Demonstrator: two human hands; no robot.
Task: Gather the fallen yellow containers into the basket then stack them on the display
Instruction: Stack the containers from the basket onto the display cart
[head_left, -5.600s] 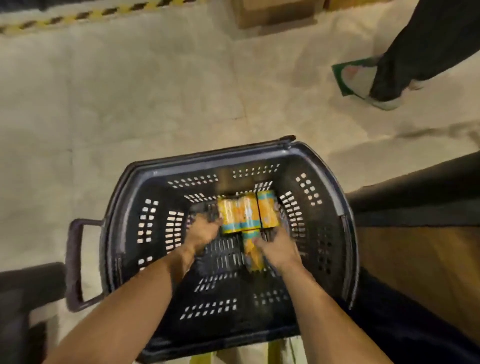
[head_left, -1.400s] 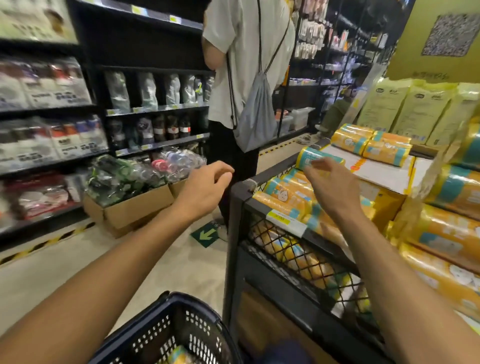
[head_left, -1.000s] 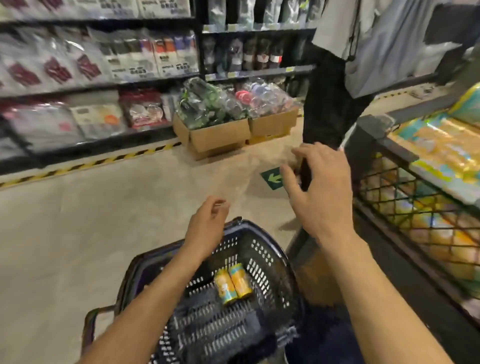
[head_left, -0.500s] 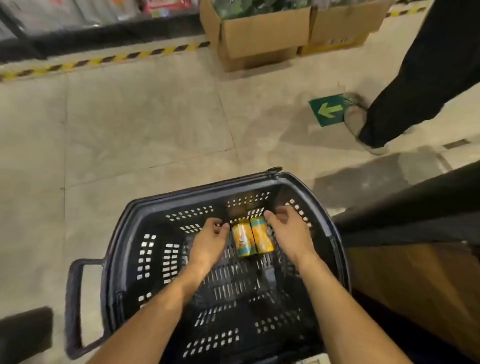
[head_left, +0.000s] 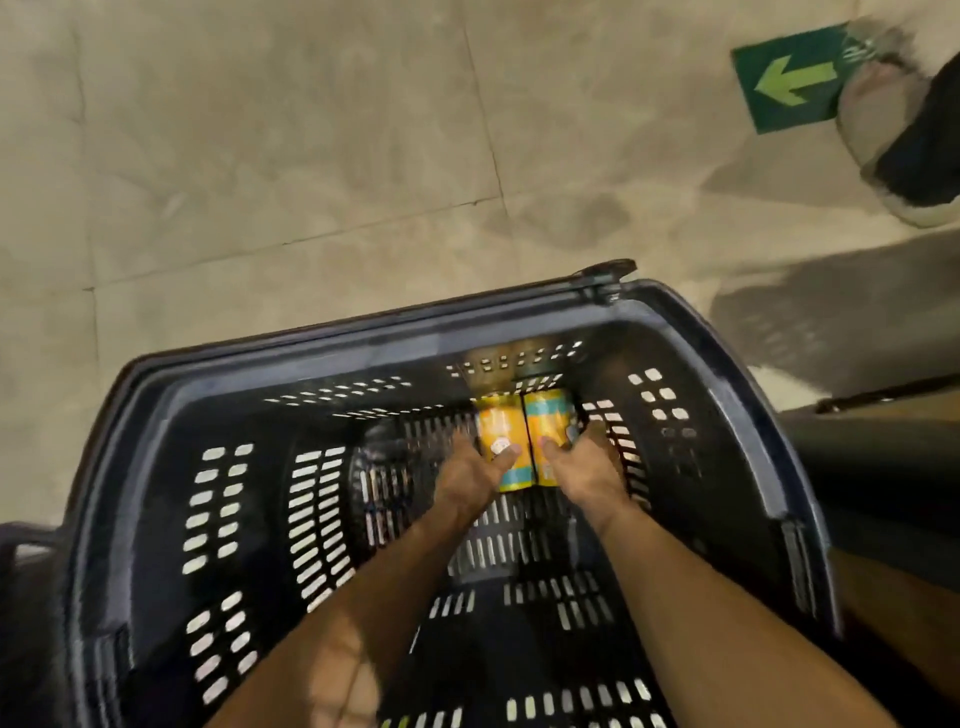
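**Down in the basket, both grips have closed on the last two cans**

Nearest you, both forearms run down into the basket (head_left: 156, 467), which sits on the floor (head_left: 260, 156). Half a second ago the grips only flanked the cans, with fingers spread and thumbs off them. Now the left grip (head_left: 467, 483) is clamped on the left can (head_left: 496, 431), thumb across its label and fingers curled round its outer side. The right grip (head_left: 587, 478) is clamped the same way on the right can (head_left: 548, 421). The two cans lie side by side, touching, at the far end of the basket's bottom, close under its far wall. You may already have lifted them off the bottom, but that cannot be told from here.

The count matters. A few seconds back the basket held more yellow cans, and only these two remain in view. So gathering looks done and you are well into stacking; this is likely the last pair to carry up. Raise them cleanly over the far rim.

Beyond the basket, at top right, lies a green arrow sticker (head_left: 789, 78) with another person's shoe (head_left: 878, 104) at its edge. Mind that person when you swing up to the display, whose top is out of view.
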